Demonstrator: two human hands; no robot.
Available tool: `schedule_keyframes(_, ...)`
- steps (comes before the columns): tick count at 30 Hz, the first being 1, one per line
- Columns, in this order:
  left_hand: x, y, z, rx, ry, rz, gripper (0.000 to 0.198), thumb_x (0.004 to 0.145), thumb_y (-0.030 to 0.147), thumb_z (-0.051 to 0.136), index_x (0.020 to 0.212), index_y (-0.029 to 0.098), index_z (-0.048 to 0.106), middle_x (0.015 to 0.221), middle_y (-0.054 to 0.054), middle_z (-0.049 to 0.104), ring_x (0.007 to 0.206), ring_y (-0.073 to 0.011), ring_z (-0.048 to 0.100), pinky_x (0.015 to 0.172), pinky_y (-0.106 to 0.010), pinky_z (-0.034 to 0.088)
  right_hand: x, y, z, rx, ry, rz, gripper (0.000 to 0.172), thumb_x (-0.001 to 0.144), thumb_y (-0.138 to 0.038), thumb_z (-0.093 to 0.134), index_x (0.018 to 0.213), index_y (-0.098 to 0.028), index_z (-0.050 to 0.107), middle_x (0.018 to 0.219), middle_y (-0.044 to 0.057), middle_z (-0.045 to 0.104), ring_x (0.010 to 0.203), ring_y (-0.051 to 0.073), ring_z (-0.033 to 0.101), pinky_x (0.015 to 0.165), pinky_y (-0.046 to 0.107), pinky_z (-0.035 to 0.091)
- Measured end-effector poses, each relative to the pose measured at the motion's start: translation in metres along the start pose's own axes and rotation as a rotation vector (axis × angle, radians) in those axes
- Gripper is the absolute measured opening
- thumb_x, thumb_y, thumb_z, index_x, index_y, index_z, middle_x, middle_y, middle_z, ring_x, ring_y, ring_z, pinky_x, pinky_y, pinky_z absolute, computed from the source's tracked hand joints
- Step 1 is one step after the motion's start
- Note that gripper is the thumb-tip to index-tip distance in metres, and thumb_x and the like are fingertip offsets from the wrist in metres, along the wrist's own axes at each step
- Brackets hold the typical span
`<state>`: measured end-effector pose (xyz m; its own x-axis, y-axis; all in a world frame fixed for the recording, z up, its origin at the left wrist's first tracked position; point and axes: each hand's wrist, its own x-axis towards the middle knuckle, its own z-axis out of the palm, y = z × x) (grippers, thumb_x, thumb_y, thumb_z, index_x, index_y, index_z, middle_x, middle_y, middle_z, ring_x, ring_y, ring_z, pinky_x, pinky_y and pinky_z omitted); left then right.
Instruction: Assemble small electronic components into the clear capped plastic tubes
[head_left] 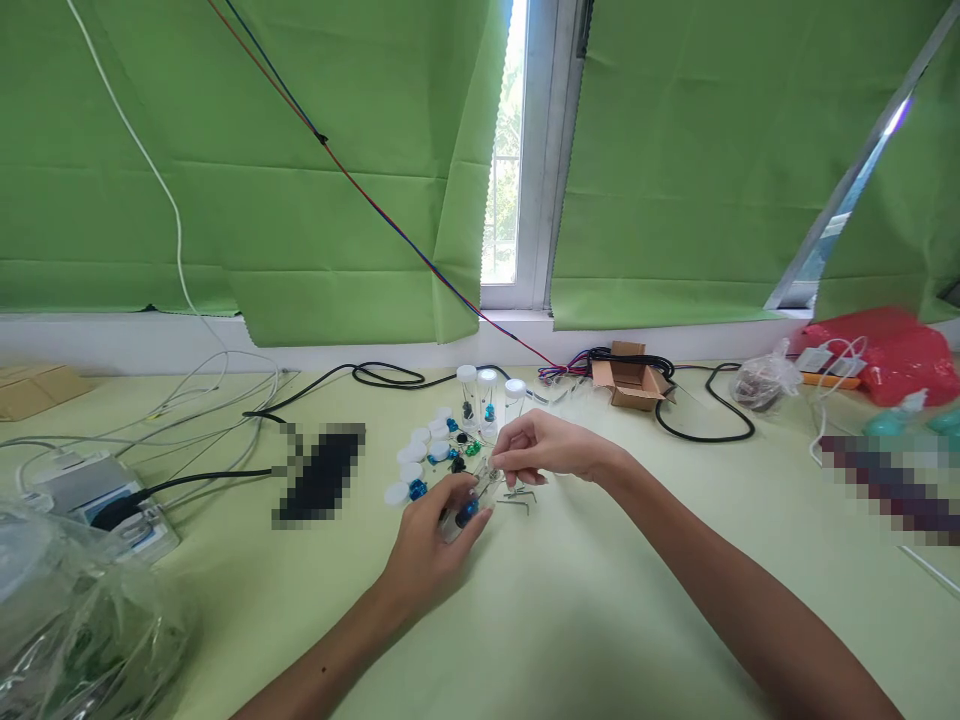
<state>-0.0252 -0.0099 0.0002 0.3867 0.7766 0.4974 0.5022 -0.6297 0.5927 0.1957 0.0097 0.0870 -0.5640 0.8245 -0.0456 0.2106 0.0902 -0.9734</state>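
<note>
My left hand [435, 535] is closed around a small clear tube [470, 504] with a blue part inside, holding it tilted just above the pale green table [570, 610]. My right hand [541, 448] pinches at the tube's upper end, fingers pressed together on something too small to name. Right beside the hands lie a few small metal hex keys [519, 497]. Behind them stand three upright clear vials with white caps [488, 398], and several loose white caps and blue and green small parts [426, 452] are scattered to the left.
A small open cardboard box [630, 381] and black cables [697, 420] lie at the back. A red bag [892, 352] and a clear bag [765, 382] are at the right. A grey device [97, 495] and crinkled plastic wrap [67, 620] sit at the left.
</note>
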Motion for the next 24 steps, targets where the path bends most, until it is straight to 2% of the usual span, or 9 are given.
schedule_keyframes(5, 0.0039, 0.0002, -0.0024, -0.106, -0.008, -0.097, 0.024, 0.087, 0.038, 0.061, 0.106, 0.023, 0.057, 0.097, -0.004, 0.067, 0.087, -0.0186, 0.064, 0.08, -0.033, 0.051, 0.003, 0.002, 0.0031, -0.06, 0.089, -0.04, 0.034, 0.081, -0.048, 0.068, 0.086, -0.014, 0.067, 0.069, 0.003, 0.068, 0.051, 0.009, 0.053, 0.047, 0.021, 0.042)
schedule_keyframes(11, 0.0071, -0.0049, 0.0031, -0.385, 0.006, -0.216, 0.027, 0.086, 0.038, 0.064, 0.105, 0.022, 0.054, 0.105, -0.007, 0.067, 0.101, -0.0212, 0.065, 0.093, -0.038, 0.05, 0.0034, 0.002, 0.0044, -0.153, 0.155, -0.033, 0.024, 0.087, -0.038, 0.062, 0.084, -0.014, 0.066, 0.069, 0.004, 0.067, 0.05, 0.008, 0.052, 0.046, 0.02, 0.041)
schedule_keyframes(16, 0.0097, -0.0049, 0.0045, -0.583, 0.019, -0.229, 0.027, 0.085, 0.037, 0.065, 0.103, 0.022, 0.051, 0.107, -0.009, 0.069, 0.11, -0.0236, 0.064, 0.094, -0.039, 0.05, 0.0041, 0.0027, 0.0056, -0.224, 0.177, -0.014, 0.02, 0.086, -0.034, 0.062, 0.082, -0.015, 0.066, 0.066, 0.003, 0.067, 0.05, 0.008, 0.053, 0.045, 0.02, 0.041)
schedule_keyframes(21, 0.0097, -0.002, 0.0054, -0.593, -0.012, -0.248, 0.026, 0.086, 0.038, 0.063, 0.104, 0.023, 0.049, 0.105, -0.009, 0.07, 0.113, -0.024, 0.063, 0.091, -0.038, 0.052, 0.0049, 0.0053, 0.0061, -0.265, 0.169, -0.01, 0.019, 0.085, -0.034, 0.062, 0.083, -0.016, 0.066, 0.067, 0.003, 0.067, 0.052, 0.01, 0.054, 0.046, 0.02, 0.042)
schedule_keyframes(24, 0.0089, -0.001, 0.0063, -0.526, -0.035, -0.246, 0.024, 0.087, 0.037, 0.062, 0.103, 0.024, 0.05, 0.105, -0.008, 0.071, 0.108, -0.0226, 0.064, 0.091, -0.039, 0.051, 0.0053, 0.006, 0.0073, -0.286, 0.155, -0.002, 0.016, 0.086, -0.031, 0.06, 0.084, -0.016, 0.065, 0.067, 0.003, 0.067, 0.053, 0.01, 0.056, 0.046, 0.02, 0.043)
